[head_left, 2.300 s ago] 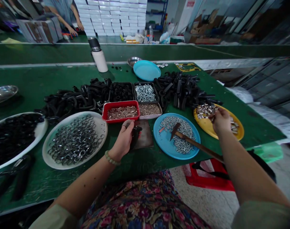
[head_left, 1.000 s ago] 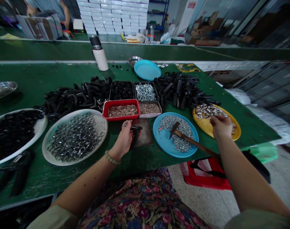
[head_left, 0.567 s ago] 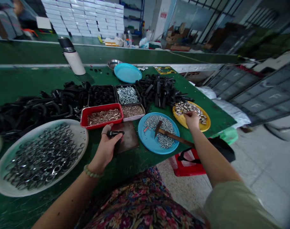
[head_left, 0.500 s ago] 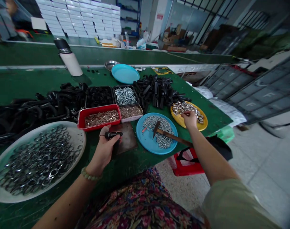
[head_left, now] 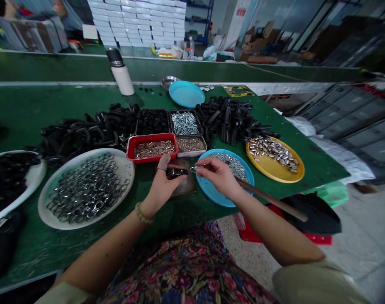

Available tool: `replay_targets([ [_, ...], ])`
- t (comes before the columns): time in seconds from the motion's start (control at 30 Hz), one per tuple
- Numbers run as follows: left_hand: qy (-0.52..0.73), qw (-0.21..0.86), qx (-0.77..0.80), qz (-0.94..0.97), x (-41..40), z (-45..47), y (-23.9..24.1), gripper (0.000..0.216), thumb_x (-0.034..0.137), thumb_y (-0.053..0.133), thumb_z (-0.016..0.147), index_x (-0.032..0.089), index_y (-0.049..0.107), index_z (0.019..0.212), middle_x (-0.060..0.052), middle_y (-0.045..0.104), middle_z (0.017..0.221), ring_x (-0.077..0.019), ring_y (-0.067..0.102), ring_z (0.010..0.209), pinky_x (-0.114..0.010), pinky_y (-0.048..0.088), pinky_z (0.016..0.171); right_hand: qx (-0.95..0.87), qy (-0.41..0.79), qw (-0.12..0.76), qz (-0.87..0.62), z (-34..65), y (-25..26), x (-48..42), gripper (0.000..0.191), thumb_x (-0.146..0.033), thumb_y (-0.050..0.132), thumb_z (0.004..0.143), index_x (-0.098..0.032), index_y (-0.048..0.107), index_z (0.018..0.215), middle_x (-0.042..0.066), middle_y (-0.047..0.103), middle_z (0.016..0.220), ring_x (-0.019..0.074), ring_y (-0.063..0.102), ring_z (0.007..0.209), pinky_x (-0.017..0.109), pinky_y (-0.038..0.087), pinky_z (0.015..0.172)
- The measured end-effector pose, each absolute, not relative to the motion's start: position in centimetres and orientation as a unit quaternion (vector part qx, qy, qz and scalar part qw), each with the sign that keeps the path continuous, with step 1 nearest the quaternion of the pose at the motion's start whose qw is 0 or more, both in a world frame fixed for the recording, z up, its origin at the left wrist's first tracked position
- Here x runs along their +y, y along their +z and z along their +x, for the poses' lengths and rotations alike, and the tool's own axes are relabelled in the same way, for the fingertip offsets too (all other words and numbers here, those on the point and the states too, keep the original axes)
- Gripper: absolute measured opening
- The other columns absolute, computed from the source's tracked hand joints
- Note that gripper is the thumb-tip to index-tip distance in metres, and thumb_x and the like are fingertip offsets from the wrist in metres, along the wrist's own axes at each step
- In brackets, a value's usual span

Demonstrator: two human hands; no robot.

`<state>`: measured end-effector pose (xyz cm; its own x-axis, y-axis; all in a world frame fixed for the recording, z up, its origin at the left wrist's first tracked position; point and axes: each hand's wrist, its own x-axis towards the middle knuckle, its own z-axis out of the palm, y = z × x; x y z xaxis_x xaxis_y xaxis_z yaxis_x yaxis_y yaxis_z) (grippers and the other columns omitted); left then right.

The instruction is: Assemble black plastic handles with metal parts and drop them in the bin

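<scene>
My left hand point(head_left: 162, 183) is closed around a short black part point(head_left: 176, 172), whose tip points right, above the dark metal plate point(head_left: 188, 188). Facing that tip, my right hand point(head_left: 219, 175) pinches a small shiny metal piece point(head_left: 193, 169); its exact kind is too small to tell. Under the right hand lies a blue plate point(head_left: 211, 197) of small metal nuts point(head_left: 235, 164). A hammer rests across this plate, its wooden handle point(head_left: 281, 204) reaching past the table edge while its head is mostly hidden by my right hand. The yellow plate point(head_left: 279, 172) farther right holds silver metal cylinders point(head_left: 275, 151).
Behind my hands stand a red tray point(head_left: 131, 147) of thin pins, a tray of tiny pieces point(head_left: 191, 145) and one of screws point(head_left: 184, 123). Black curved parts point(head_left: 100, 126) are heaped behind a white plate point(head_left: 42, 207) of metal rings. A thermos point(head_left: 124, 80) stands farther back.
My right hand has come left from the yellow plate to the black part, bringing a small metal piece. My left hand still grips the black part. The view has shifted left.
</scene>
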<state>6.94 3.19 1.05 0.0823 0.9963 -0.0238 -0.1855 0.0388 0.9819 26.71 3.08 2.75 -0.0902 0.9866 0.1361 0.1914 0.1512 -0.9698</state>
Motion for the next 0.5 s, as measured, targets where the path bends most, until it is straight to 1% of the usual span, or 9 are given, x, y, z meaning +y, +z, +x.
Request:
replay_targets([
  [0.1, 0.511, 0.539, 0.436, 0.507, 3.4, 6.4, 1.5, 0.078, 0.017, 0.079, 0.064, 0.025, 0.047, 0.134, -0.002, 0.065, 0.086, -0.0193, 0.064, 0.084, -0.035, 0.048, 0.091, -0.632, 0.434, 0.443, -0.466, 22.6, 2.9, 3.2, 0.013, -0.03, 0.069, 0.077, -0.023, 0.065, 0.088, 0.001, 0.067, 0.084, 0.0159, 0.061, 0.075, 0.034, 0.05, 0.073],
  [0.17, 0.508, 0.527, 0.437, 0.523, 3.5, 6.0, 1.4, 0.077, 0.019, 0.079, 0.065, 0.025, 0.047, 0.134, -0.001, 0.065, 0.084, -0.0192, 0.063, 0.082, -0.037, 0.047, 0.092, -0.641, 0.432, 0.439, -0.457, 21.9, 2.4, 3.9, 0.013, -0.029, 0.069, 0.078, -0.023, 0.065, 0.088, 0.001, 0.067, 0.087, 0.0166, 0.061, 0.079, 0.035, 0.049, 0.076],
  [0.23, 0.513, 0.526, 0.432, 0.524, 3.6, 5.5, 1.1, 0.077, 0.02, 0.079, 0.065, 0.025, 0.047, 0.134, -0.001, 0.065, 0.085, -0.0198, 0.064, 0.085, -0.038, 0.046, 0.095, -0.656, 0.424, 0.434, -0.449, 22.1, 1.9, 4.6, 0.012, -0.029, 0.069, 0.078, -0.022, 0.064, 0.087, 0.001, 0.067, 0.089, 0.0175, 0.061, 0.084, 0.036, 0.049, 0.08],
  [0.3, 0.515, 0.536, 0.418, 0.522, 3.7, 5.0, 0.7, 0.077, 0.021, 0.078, 0.066, 0.024, 0.045, 0.136, -0.002, 0.067, 0.09, -0.0204, 0.064, 0.09, -0.038, 0.044, 0.098, -0.672, 0.409, 0.431, -0.442, 22.6, 1.7, 4.8, 0.011, -0.028, 0.068, 0.079, -0.021, 0.063, 0.086, 0.002, 0.067, 0.09, 0.0182, 0.061, 0.087, 0.037, 0.048, 0.082],
  [0.37, 0.505, 0.547, 0.405, 0.531, 4.1, 4.7, 0.6, 0.074, 0.021, 0.078, 0.066, 0.024, 0.047, 0.134, -0.004, 0.068, 0.1, -0.0211, 0.063, 0.097, -0.038, 0.042, 0.101, -0.705, 0.384, 0.417, -0.426, 23.1, 2.2, 4.6, 0.009, -0.027, 0.066, 0.082, -0.021, 0.063, 0.088, 0.003, 0.067, 0.093, 0.0184, 0.062, 0.09, 0.037, 0.048, 0.084],
  [0.43, 0.467, 0.56, 0.401, 0.554, 4.6, 4.4, 0.7, 0.062, 0.021, 0.078, 0.065, 0.022, 0.058, 0.124, -0.006, 0.067, 0.108, -0.0227, 0.061, 0.103, -0.039, 0.04, 0.103, -0.764, 0.349, 0.376, -0.392, 23.2, 3.3, 4.4, 0.006, -0.024, 0.062, 0.085, -0.022, 0.064, 0.09, 0.004, 0.066, 0.096, 0.0187, 0.061, 0.095, 0.037, 0.048, 0.085],
  [0.5, 0.394, 0.591, 0.389, 0.587, 5.4, 4.4, 1.0, 0.042, 0.023, 0.077, 0.066, 0.019, 0.068, 0.106, -0.006, 0.069, 0.106, -0.0245, 0.061, 0.102, -0.04, 0.041, 0.101, -0.824, 0.329, 0.308, -0.342, 23.3, 4.4, 4.8, 0.009, -0.022, 0.059, 0.087, -0.024, 0.065, 0.093, 0.005, 0.065, 0.1, 0.0186, 0.06, 0.098, 0.036, 0.048, 0.086],
])
